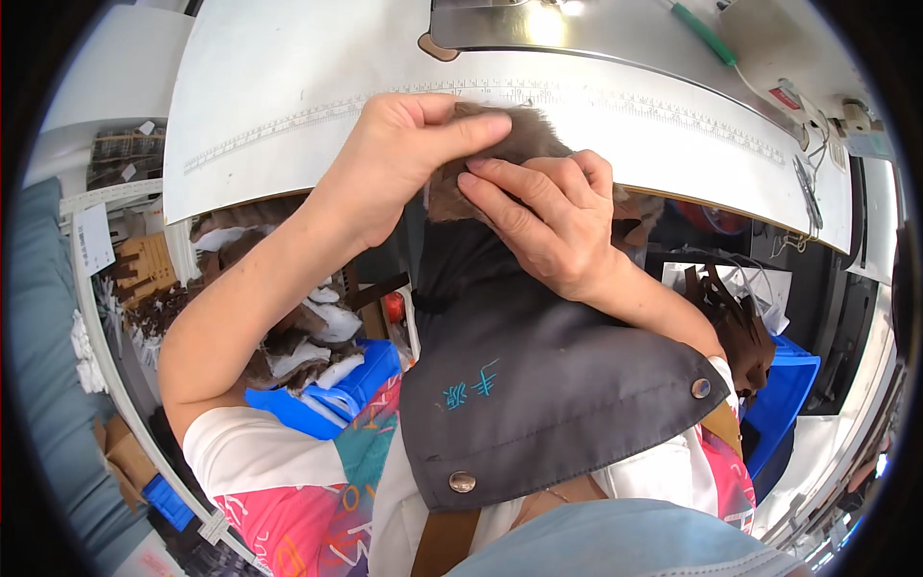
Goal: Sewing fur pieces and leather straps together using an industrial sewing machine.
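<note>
A piece of brown-grey furry fabric (524, 135) is held up between my two hands at the front edge of the white sewing table. My left hand (409, 144) pinches its upper left part, thumb lying across the face of it. My right hand (548, 197) grips the lower right side with bent fingers, index fingertip close to the left thumb. A pale strip shows along the top of the piece. The fingers hide part of the fabric, and its underside is out of sight.
A ruler scale (317, 120) runs along the white table (250, 77). Behind it stands a sewing machine (548, 27). Small scissors (808, 192) and a green-handled tool (705, 36) lie at the right. Blue bins (370, 370) with fur pieces and brown strips flank my lap.
</note>
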`<act>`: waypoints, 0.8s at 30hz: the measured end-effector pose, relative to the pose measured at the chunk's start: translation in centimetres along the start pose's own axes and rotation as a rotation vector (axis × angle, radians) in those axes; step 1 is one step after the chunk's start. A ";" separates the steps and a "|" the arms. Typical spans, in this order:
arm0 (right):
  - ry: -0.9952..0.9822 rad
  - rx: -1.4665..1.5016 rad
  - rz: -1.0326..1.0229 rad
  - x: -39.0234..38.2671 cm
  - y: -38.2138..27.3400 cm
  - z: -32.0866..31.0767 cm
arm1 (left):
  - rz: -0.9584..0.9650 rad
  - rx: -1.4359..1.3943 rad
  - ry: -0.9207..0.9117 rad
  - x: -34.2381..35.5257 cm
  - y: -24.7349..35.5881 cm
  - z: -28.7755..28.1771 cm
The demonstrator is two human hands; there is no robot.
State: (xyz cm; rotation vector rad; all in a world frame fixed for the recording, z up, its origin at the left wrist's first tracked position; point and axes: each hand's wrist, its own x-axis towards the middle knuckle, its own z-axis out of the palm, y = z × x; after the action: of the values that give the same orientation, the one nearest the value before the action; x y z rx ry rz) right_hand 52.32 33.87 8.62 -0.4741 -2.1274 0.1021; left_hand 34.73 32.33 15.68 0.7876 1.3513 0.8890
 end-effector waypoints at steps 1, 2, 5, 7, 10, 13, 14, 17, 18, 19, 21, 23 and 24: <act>0.010 0.012 0.002 0.0 0.2 0.0 | 0.071 0.137 -0.056 0.2 -0.3 -0.2; 0.019 0.023 0.004 0.0 0.4 0.0 | 0.068 0.138 -0.061 0.3 -0.3 -0.1; -0.022 0.116 0.037 0.5 1.0 -1.3 | 0.289 0.259 -0.061 0.0 -0.6 0.1; 0.071 0.100 0.101 2.1 1.6 -1.8 | 0.364 0.311 -0.107 0.0 -1.1 -0.3; -0.040 0.154 0.191 2.8 2.3 -2.4 | 0.511 0.450 -0.116 0.1 -1.2 -0.1; -0.119 0.666 0.536 2.3 2.0 -2.2 | 0.487 0.467 -0.170 0.3 -0.6 -0.3; -0.125 0.665 0.567 2.3 1.8 -2.3 | 0.485 0.465 -0.170 0.3 -0.7 -0.3; -0.132 0.624 0.577 2.2 1.5 -2.5 | 0.507 0.458 -0.149 0.4 -1.2 0.0; -0.133 0.583 0.555 2.1 1.4 -2.5 | 0.449 0.308 -0.115 0.2 -1.3 0.2; -0.134 0.583 0.556 2.0 1.4 -2.4 | 0.390 0.161 -0.082 0.2 -1.5 0.4; -0.116 0.531 0.521 1.9 1.4 -2.3 | 0.428 0.102 -0.071 0.0 -2.1 0.6; -0.120 0.537 0.546 1.8 1.4 -2.2 | 0.468 0.045 -0.062 -0.3 -2.4 0.5; -0.125 0.543 0.570 1.7 1.5 -2.2 | 0.472 0.123 -0.060 -0.5 -2.6 0.2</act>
State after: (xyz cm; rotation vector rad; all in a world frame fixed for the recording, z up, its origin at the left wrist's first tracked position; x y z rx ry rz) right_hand 53.67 35.62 10.81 -0.7368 -1.9137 1.0231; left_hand 35.14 30.68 13.69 1.2514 1.1930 1.1428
